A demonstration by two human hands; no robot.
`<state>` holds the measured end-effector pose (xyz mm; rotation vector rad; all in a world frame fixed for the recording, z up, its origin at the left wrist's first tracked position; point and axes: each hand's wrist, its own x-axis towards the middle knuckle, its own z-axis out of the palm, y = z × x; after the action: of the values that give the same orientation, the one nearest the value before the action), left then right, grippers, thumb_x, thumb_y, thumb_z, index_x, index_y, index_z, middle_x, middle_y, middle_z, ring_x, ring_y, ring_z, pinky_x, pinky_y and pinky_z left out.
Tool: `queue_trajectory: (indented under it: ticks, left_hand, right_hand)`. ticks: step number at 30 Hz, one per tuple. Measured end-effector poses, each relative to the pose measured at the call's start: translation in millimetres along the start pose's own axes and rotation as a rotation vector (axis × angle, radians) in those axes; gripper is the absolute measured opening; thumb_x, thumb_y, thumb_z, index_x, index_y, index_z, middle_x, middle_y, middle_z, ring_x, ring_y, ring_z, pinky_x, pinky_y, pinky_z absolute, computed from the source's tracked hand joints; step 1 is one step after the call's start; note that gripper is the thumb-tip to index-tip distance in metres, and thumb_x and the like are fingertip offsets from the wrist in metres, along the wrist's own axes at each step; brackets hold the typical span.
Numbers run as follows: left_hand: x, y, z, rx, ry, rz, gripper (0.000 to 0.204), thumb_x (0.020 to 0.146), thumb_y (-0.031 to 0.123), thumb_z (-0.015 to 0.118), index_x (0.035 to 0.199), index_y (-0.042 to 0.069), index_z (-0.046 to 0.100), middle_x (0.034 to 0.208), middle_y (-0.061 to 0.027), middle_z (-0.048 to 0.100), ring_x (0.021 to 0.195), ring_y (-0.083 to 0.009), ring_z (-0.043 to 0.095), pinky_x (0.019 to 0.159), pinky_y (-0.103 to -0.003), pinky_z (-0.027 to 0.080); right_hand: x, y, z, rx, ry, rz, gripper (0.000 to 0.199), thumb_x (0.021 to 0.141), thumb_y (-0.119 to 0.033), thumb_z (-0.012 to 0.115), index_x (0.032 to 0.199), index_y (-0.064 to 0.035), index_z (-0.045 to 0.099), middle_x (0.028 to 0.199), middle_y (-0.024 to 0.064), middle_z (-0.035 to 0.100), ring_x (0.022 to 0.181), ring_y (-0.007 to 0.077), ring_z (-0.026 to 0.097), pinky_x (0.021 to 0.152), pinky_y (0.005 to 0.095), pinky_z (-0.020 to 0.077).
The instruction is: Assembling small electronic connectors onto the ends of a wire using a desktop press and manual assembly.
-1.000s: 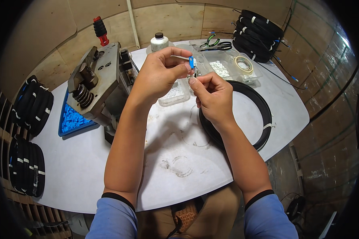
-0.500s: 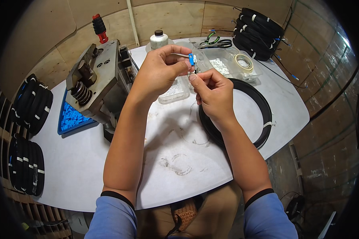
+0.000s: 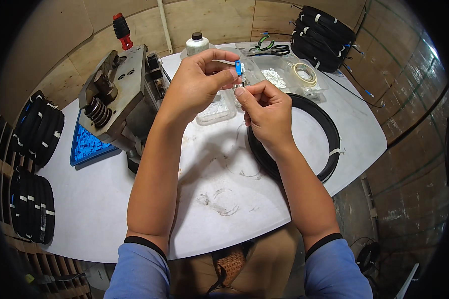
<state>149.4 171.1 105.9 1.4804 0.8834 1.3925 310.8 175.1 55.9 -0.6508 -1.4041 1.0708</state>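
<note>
Between the thumb and fingers of my left hand (image 3: 197, 87) is a small blue connector housing (image 3: 238, 68), held upright above the table. A small white piece shows along its right side. Just below, my right hand (image 3: 267, 112) pinches a thin black cable (image 3: 243, 84) whose upper end meets the connector; how far it reaches inside I cannot tell. Under and beside my right forearm lies a coil of black cable (image 3: 334, 134) with a white tie.
A metal press (image 3: 127, 84) stands at the left, partly over a tray of blue housings (image 3: 87, 144). Behind my hands are clear boxes of white parts (image 3: 274, 77), a tape roll (image 3: 304, 74), a bottle (image 3: 197, 45) and pliers (image 3: 264, 45). More cable coils (image 3: 322, 37) are stacked at the back right.
Both hands keep their pinch, with the connector slightly higher in view. The whole view has shifted a little; nothing is let go.
</note>
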Motion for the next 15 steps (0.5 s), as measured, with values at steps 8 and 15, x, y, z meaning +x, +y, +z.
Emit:
queue_trajectory:
  ticks: [8, 15]
  left_hand:
    - [-0.1, -0.7, -0.9, -0.012, 0.009, -0.005, 0.032, 0.088, 0.005, 0.067, 0.117, -0.003, 0.06, 0.097, -0.0089, 0.068, 0.089, -0.0144, 0.066, 0.082, -0.027, 0.053]
    - [1.7, -1.6, -0.7, 0.012, 0.017, -0.015, 0.032, 0.088, 0.006, 0.068, 0.117, -0.004, 0.061, 0.095, -0.0083, 0.068, 0.088, -0.0136, 0.065, 0.082, -0.026, 0.053]
  right_hand:
    - [-0.1, -1.0, 1.1, 0.002, 0.001, 0.009, 0.015, 0.09, -0.011, 0.07, 0.081, -0.0013, 0.063, 0.059, -0.0018, 0.056, 0.047, 0.0025, 0.046, 0.041, 0.0202, 0.0358]
    - [0.7, -0.7, 0.4, 0.01, -0.003, 0.008, 0.015, 0.09, -0.011, 0.069, 0.081, -0.0012, 0.063, 0.058, -0.0016, 0.056, 0.046, 0.0028, 0.047, 0.041, 0.0202, 0.0365]
